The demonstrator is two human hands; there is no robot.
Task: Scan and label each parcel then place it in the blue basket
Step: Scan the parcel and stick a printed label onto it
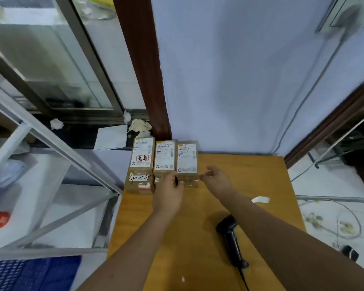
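Parcels [164, 156], three white-labelled cardboard boxes atop more beneath, stood at the wooden table's [250, 175] far left. Left hand [169, 192] gripped one thin dark object [176, 180] against them; right hand [218, 179] curled just beside, grip unclear. One black scanner [231, 238] lay near; one blue mesh basket [29, 274] sat near left.
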